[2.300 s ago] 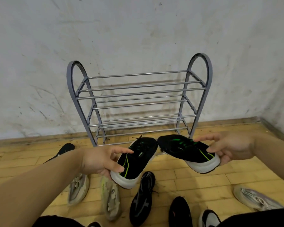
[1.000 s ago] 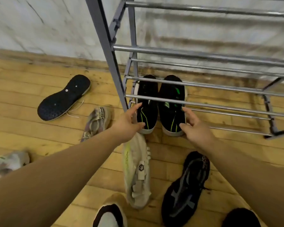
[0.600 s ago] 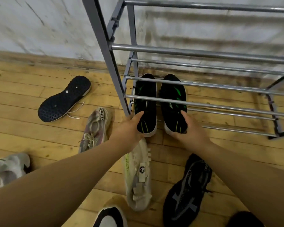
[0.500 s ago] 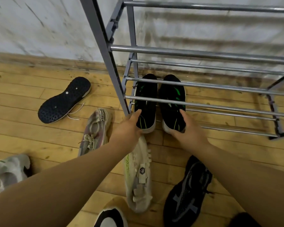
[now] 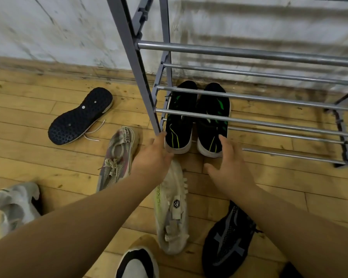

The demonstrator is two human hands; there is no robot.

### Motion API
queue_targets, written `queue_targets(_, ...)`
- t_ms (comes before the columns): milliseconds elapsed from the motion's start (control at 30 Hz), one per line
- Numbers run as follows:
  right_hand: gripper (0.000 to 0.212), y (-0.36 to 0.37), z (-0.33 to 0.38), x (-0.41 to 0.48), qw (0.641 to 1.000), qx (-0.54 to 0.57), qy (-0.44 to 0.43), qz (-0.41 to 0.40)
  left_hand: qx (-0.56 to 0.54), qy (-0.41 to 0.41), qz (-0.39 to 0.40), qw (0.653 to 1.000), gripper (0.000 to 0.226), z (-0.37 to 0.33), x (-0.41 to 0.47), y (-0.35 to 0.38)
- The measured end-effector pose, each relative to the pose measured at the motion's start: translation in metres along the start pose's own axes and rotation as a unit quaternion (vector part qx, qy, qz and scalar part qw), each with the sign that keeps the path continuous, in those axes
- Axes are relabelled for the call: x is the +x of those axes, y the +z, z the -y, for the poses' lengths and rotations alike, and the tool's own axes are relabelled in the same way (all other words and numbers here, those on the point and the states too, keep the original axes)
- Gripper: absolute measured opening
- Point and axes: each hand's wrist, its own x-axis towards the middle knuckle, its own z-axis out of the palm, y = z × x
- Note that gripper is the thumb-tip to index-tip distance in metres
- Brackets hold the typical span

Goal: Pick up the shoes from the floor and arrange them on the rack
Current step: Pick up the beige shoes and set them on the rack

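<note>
A pair of black shoes with green accents and white soles is seen on the lowest tier of the rack (image 5: 249, 55), at its left end, just inside the left upright. The left shoe (image 5: 179, 125) and right shoe (image 5: 213, 125) are set side by side, touching or nearly so, toes pointed to the wall, heels at the tier's front edge. Two bars of the tier above cross over them.

The left hand (image 5: 152, 159) is held at the heel of the left shoe, its grip open, fingers loosely extended; one fingertip is seen at the shoe's outer heel edge, though contact cannot be confirmed. The right hand (image 5: 229, 167) is held at the heel of the right shoe, its grip likewise open, fingers spread, nothing enclosed; one fingertip overlaps the white sole.

On the wooden floor (image 5: 38, 161), in front of the rack, further shoes are scattered. A cream shoe (image 5: 173, 209) lies between the forearms, its toe near the rack's front edge. A grey-pink laced shoe (image 5: 119, 155) lies left of the left hand. A dark sole-up shoe (image 5: 80, 117) lies farther left, near the wall. A grey shoe (image 5: 16, 205) lies at the left frame edge. A black patterned shoe (image 5: 227, 239) is partly covered by the right forearm. A black-and-white shoe (image 5: 138, 263) is cut off by the bottom edge.
</note>
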Motion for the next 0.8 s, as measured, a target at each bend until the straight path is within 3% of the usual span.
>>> queue_targets(67, 0.086, 0.006, 0.007, -0.025, 1.000, 0.008, 0.013, 0.021, -0.035, -0.009, 0.018, 0.999, 0.065, 0.013, -0.024, 0.003)
queue_targets(233, 0.073, 0.035, 0.019, -0.064, 0.961, 0.080, 0.089, 0.250, -0.118, -0.125, 0.141, 0.975, 0.077, 0.050, -0.096, 0.020)
queue_targets(367, 0.068, 0.061, 0.023, -0.072, 0.948, 0.134, 0.077, 0.278, -0.265, -0.161, 0.236, 0.921, 0.078, 0.059, -0.142, 0.032)
queue_targets(567, 0.068, 0.057, 0.041, -0.078, 0.943, 0.170, 0.061, 0.278, -0.341, -0.187, 0.180, 0.903, 0.067, 0.054, -0.154, 0.013)
queue_targets(667, 0.060, 0.037, 0.064, -0.081, 0.939, 0.200, 0.064, 0.271, -0.428, -0.190, 0.154, 0.870, 0.059, 0.046, -0.168, -0.012)
queue_targets(800, 0.051, -0.002, 0.127, -0.089, 0.940, 0.209, 0.001, 0.270, -0.575, -0.182, 0.045, 0.796, 0.049, 0.034, -0.193, -0.061)
